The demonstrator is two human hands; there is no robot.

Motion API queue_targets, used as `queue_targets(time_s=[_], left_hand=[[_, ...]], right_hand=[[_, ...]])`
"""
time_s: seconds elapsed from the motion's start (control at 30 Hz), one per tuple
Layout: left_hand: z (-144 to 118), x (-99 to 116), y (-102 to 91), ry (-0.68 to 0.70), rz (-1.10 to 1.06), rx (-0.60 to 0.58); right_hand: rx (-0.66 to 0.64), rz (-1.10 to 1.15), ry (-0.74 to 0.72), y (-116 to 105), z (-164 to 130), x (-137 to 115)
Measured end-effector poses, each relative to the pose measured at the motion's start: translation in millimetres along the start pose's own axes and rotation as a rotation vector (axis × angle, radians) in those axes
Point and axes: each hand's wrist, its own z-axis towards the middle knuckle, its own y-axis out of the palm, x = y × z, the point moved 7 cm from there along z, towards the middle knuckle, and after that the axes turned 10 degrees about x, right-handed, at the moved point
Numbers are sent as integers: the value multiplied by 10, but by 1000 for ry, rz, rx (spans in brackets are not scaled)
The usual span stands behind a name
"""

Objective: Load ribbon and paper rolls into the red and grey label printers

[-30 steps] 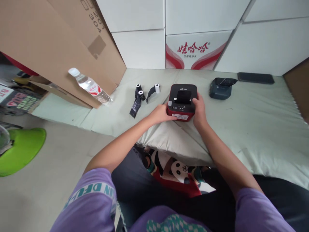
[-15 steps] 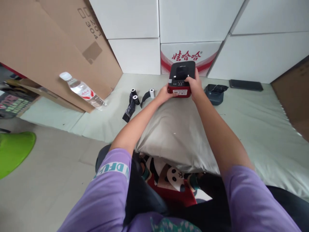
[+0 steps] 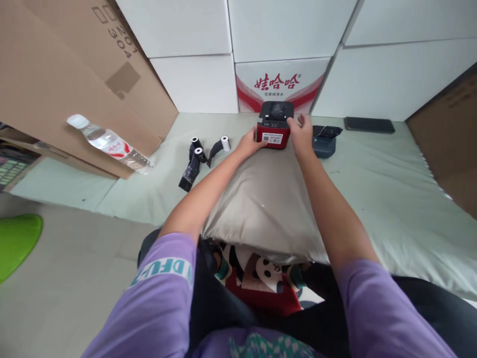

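A small red and black printer (image 3: 273,135) with a white label on its front stands near the wall of boxes, its dark lid on top. My left hand (image 3: 249,144) grips its lower left side, thumb along the front; the other fingers are partly hidden. At the upper right edge, my right hand (image 3: 301,133) has its fingers apart, the thumb close to or touching the casing. Just right of that hand sits a dark grey device (image 3: 324,144) with a black strip on top. Several small rolls, including a white-sided roll (image 3: 225,143) and a black roll (image 3: 200,154), lie to the left.
A water bottle (image 3: 114,144) lies on the left by a large cardboard box (image 3: 74,69). White boxes (image 3: 279,30) are stacked along the back. A black phone (image 3: 368,125) lies at the back right of the pale cloth (image 3: 372,199). A green seat (image 3: 18,243) shows at lower left.
The printer has come down and its front now faces me more. My right hand's fingers have loosened from its right side. The left hand stays on it. The view has shifted slightly right.
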Motion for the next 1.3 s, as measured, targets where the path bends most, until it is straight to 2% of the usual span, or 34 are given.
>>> queue_targets(time_s=[0.07, 0.1, 0.17, 0.2, 0.27, 0.37, 0.47, 0.6, 0.77, 0.87, 0.97, 1.1, 1.3], left_hand=[[-344, 69, -171, -76, 91, 67], [-569, 179, -236, -55, 92, 41], [-1072, 433, -366, -41, 71, -37], [-1319, 572, -430, -39, 46, -66], [-1744, 828, -511, -49, -18, -115], [-2101, 1040, -518, -73, -87, -117], [-2157, 1007, -486, -78, -106, -45], [-2052, 770, -454, -88, -25, -5], [-1898, 487, -458, -181, 61, 47], [-1851, 372, -454, -272, 94, 49], [-1827, 337, -463, -285, 214, 67], [-1826, 297, -464, -300, 452, 119], [-1772, 206, -355, -294, 492, 40]], right_hand=[[243, -277, -135, -512, -169, -173], [326, -433, -159, -719, -252, -228], [419, -679, -49, -1013, -351, -200], [425, -758, 32, -1083, -367, -144], [383, -826, 164, -1088, -348, -15], [313, -833, 210, -960, -297, 58], [288, -813, 205, -922, -415, -41], [217, -704, 156, -865, -939, -372], [22, -671, 64, -457, -1824, -850], [-56, -639, 44, -213, -2205, -1030], [-21, -662, 30, -105, -2383, -1109], [33, -705, 45, -65, -2483, -1067], [17, -718, 64, -97, -2627, -976]])
